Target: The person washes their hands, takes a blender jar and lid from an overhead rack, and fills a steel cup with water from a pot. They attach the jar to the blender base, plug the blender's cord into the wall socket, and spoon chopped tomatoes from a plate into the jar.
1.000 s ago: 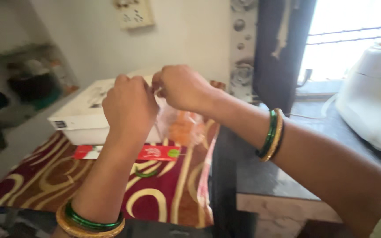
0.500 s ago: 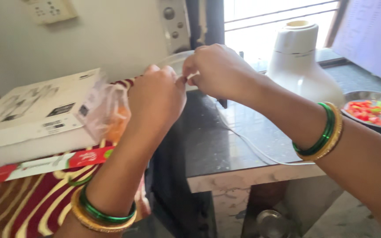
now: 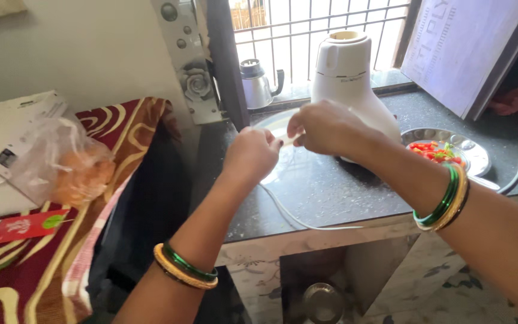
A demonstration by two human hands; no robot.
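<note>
My left hand (image 3: 252, 155) and my right hand (image 3: 325, 127) meet above the dark stone counter (image 3: 331, 186). Both pinch the edge of a thin clear plastic piece (image 3: 273, 123); whether it is a bag or a lid I cannot tell. A small whitish bit shows between the fingertips. Both wrists carry green and gold bangles. Just behind my right hand stands a white mixer base (image 3: 344, 69).
A steel plate of chopped red and green vegetables (image 3: 442, 154) lies right of the mixer, and a white cord (image 3: 298, 219) crosses the counter. A steel jar (image 3: 256, 84) stands on the sill. On the left, a patterned maroon cloth (image 3: 49, 264) bears a white box (image 3: 7, 129), a bag of orange food (image 3: 70, 168) and a red packet (image 3: 19, 225).
The view has swung right from the cloth-covered table to the counter. Both hands moved right together, still pinching the clear plastic; the bag of orange food stayed on the left.
</note>
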